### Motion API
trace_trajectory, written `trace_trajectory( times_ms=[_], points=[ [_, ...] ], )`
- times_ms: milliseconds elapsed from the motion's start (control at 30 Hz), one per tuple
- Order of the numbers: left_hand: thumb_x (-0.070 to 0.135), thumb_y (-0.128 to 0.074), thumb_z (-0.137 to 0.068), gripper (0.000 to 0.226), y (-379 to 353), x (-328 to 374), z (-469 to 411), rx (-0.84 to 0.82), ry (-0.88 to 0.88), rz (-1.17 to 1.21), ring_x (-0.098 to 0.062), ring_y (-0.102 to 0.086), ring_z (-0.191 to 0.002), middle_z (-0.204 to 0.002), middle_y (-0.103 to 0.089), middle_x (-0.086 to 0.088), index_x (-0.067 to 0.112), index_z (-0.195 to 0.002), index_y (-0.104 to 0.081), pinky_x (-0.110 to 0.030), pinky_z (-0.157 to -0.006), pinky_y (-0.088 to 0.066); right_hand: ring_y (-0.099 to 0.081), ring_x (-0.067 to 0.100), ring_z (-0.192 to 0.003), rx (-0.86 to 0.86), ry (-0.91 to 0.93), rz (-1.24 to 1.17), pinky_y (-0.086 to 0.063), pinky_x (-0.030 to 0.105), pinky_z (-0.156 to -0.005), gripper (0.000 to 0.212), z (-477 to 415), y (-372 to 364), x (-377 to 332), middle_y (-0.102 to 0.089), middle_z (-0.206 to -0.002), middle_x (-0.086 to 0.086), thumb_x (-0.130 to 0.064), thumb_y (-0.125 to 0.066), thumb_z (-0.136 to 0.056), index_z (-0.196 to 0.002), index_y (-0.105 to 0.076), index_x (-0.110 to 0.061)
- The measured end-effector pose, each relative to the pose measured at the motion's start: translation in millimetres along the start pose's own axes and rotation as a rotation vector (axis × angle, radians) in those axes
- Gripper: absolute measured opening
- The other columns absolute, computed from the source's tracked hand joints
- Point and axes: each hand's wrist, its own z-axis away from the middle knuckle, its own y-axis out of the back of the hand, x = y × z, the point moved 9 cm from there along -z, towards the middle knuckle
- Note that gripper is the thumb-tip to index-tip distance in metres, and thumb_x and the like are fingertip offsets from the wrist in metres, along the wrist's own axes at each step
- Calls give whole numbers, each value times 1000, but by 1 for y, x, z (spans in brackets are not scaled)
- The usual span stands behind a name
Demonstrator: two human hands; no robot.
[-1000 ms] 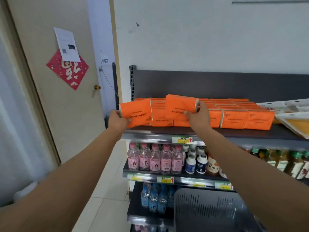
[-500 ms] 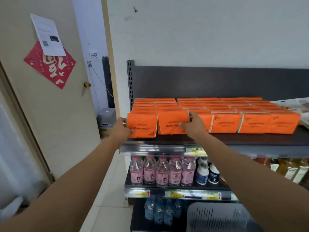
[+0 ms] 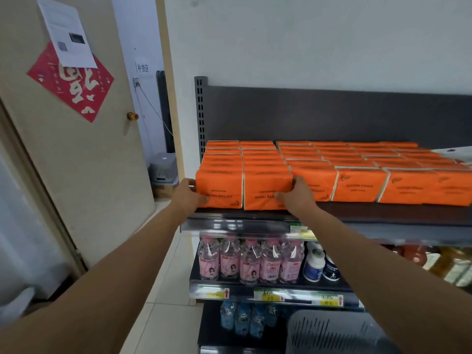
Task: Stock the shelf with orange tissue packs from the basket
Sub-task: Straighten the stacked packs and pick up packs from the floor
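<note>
Left hand (image 3: 190, 194) grips the leftmost orange tissue pack (image 3: 221, 185) and right hand (image 3: 296, 194) grips the neighbour pack (image 3: 267, 186), both standing at the near left edge of the shelf (image 3: 383, 213), which looks nearly full; the contents of the basket (image 3: 332, 333) are hidden.

Two hands (image 3: 190, 194), five pink bottles (image 3: 250, 261)

Tissue packs (image 3: 268, 190): orange, dark lettering. Shelf (image 3: 383, 213): dark grey. Bottles (image 3: 245, 261) at 6 o'clock: pink labels. Door (image 3: 76, 162) at 9 o'clock: beige; red diamond decoration (image 3: 74, 83), cream character.
</note>
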Motion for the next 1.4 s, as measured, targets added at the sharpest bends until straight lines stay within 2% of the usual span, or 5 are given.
trace_trajectory(
  times_ms=[467, 667, 800, 1100, 1400],
  points=[
    [7, -70, -81, 71, 1, 17, 12, 39, -54, -144, -30, -49, -119, -133, -46, -16, 5, -139, -29, -35, -88, -45, -56, 34, -108, 59, 7, 92, -49, 42, -89, 51, 8, 5, -1, -55, -121, 16, -17, -67, -87, -127, -39, -2],
    [12, -64, -82, 52, 6, 70, 36, 191, -300, -205, -26, -49, -116, -130, -44, -12, 11, -129, -42, -40, -93, -49, -55, 31, -112, 191, 79, 109, -47, 39, -92, 48, 21, 30, -9, -52, -128, 16, -19, -61, -90, -132, -42, -4],
    [14, -58, -84, 39, -29, 119, 82, 283, -557, -381, -26, -39, -123, -128, -44, -8, 15, -122, -50, -40, -106, -32, -53, 25, -110, 239, 156, 111, -45, 35, -90, 40, 42, 45, -14, -53, -125, 11, -20, -54, -94, -131, -46, -7],
    [7, -59, -82, 30, -172, 155, 189, -154, -905, -301, -26, -45, -115, -116, -53, -10, 9, -112, -58, -35, -99, -34, -55, 26, -110, 325, 151, 162, -41, 29, -87, 35, 112, 117, 35, -57, -123, 13, -15, -55, -93, -127, -53, -6],
    [4, -58, -85, 24, -331, 153, 342, -638, -967, -304, -23, -53, -104, -113, -52, -10, 7, -109, -59, -25, -85, -38, -60, 28, -100, 473, -118, 271, -46, 32, -81, 25, 243, 267, 164, -65, -110, 14, -14, -54, -93, -115, -60, -4]
  ],
)
